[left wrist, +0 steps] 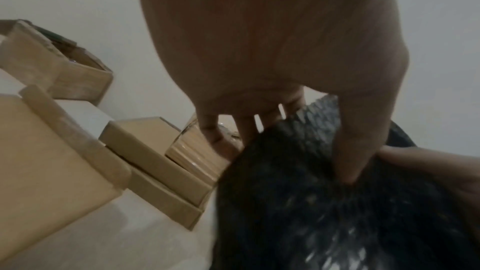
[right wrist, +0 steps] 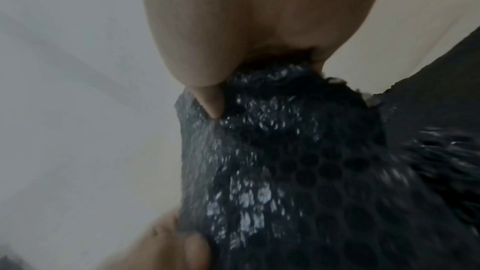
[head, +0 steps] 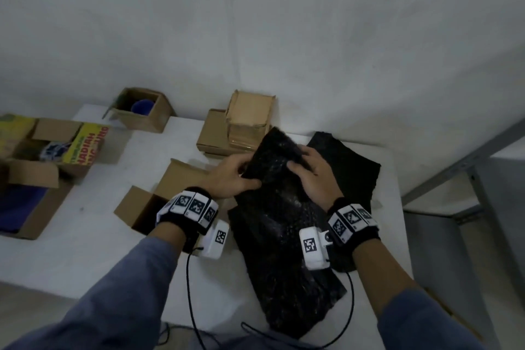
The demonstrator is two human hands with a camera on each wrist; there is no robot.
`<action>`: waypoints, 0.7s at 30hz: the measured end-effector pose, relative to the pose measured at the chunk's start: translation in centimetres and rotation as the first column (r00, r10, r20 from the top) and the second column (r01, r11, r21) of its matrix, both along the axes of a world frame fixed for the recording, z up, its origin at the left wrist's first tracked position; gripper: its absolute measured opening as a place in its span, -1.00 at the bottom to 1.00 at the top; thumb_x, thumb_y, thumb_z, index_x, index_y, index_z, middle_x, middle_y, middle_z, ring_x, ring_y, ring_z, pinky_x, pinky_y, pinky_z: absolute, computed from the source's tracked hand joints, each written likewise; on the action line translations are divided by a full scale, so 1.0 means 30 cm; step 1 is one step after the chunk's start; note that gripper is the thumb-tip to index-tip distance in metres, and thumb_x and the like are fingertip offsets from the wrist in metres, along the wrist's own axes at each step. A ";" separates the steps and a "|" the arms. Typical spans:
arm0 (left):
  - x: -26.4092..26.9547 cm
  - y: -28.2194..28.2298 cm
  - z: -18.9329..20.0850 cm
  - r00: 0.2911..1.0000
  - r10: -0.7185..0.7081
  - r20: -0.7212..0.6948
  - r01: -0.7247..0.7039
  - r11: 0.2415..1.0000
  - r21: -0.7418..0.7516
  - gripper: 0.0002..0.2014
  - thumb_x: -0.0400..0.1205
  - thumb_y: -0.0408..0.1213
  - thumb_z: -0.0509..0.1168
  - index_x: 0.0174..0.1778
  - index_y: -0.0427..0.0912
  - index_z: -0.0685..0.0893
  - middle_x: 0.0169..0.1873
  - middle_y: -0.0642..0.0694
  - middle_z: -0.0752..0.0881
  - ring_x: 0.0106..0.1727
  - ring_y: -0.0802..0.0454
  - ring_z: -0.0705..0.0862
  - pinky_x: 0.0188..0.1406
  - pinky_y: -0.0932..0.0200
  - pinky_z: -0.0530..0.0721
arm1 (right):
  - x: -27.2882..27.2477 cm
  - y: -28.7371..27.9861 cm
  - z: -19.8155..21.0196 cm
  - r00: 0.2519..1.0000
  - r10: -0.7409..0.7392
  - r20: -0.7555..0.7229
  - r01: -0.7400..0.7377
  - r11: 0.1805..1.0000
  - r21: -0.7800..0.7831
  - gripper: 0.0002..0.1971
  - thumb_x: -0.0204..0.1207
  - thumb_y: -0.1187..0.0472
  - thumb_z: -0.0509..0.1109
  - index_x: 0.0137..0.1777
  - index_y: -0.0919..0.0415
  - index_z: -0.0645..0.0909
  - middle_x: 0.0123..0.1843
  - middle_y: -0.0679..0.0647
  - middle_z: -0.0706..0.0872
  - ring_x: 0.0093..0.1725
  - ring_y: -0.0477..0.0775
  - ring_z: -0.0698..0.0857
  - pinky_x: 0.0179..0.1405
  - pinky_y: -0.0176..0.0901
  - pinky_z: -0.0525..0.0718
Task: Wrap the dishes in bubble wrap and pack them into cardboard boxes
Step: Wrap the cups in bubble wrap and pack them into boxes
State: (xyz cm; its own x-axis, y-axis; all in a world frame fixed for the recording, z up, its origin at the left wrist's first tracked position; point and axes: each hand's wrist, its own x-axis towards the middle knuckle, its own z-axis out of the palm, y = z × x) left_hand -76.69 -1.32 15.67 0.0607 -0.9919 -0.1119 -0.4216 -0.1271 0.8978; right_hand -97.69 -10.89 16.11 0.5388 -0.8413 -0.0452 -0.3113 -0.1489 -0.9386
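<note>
A long sheet of black bubble wrap point(head: 281, 224) lies across the white table point(head: 93, 236), its far end lifted and folded over. My left hand point(head: 235, 176) grips the left edge of that fold, thumb on top. My right hand point(head: 309, 170) pinches the right side of the fold. In the left wrist view my left fingers point(left wrist: 348, 151) curl over the bubble wrap point(left wrist: 324, 213). In the right wrist view the thumb point(right wrist: 210, 102) presses into the wrap point(right wrist: 298, 161). Any dish inside the fold is hidden. A small open cardboard box point(head: 142, 210) sits by my left wrist.
A second black sheet point(head: 349, 162) lies at the right. Flat cardboard boxes point(head: 244, 128) are stacked at the back. An open box with a blue dish point(head: 142, 108) stands against the wall. Larger open boxes point(head: 37, 167) sit at the left. A metal rack point(head: 468, 179) is at right.
</note>
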 end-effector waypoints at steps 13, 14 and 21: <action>0.119 0.089 0.051 0.993 0.103 0.053 -0.102 0.995 -0.019 -0.92 0.56 -0.06 0.45 -0.22 0.25 0.74 -0.28 0.25 0.75 -0.18 0.27 0.69 -0.14 0.26 0.57 | -0.144 -0.043 -0.019 0.865 -0.473 -0.169 0.461 0.881 -0.107 -0.84 0.56 0.11 0.41 0.05 0.16 0.62 -0.08 0.07 0.71 -0.05 0.12 0.70 -0.08 -0.10 0.60; 0.119 0.090 0.073 0.986 0.061 0.153 -0.050 0.996 -0.072 -0.80 0.63 -0.15 0.43 -0.22 0.31 0.70 -0.28 0.32 0.72 -0.20 0.35 0.66 -0.17 0.34 0.52 | -0.137 -0.031 -0.026 0.859 -0.465 -0.215 0.450 0.885 -0.116 -0.66 0.51 0.11 0.45 0.26 0.10 0.56 0.10 0.08 0.68 0.09 0.12 0.68 0.05 -0.05 0.63; 0.115 0.071 0.240 0.847 -0.256 0.466 0.276 0.961 0.026 -0.83 0.69 -0.13 0.36 0.13 -0.05 0.76 0.00 0.05 0.79 0.01 0.13 0.71 0.02 0.17 0.64 | 0.056 0.073 0.070 0.973 0.178 -0.147 -0.228 0.837 -0.497 -0.22 0.29 0.08 0.50 0.56 0.01 0.38 0.54 -0.02 0.46 0.58 -0.03 0.35 0.65 0.07 0.11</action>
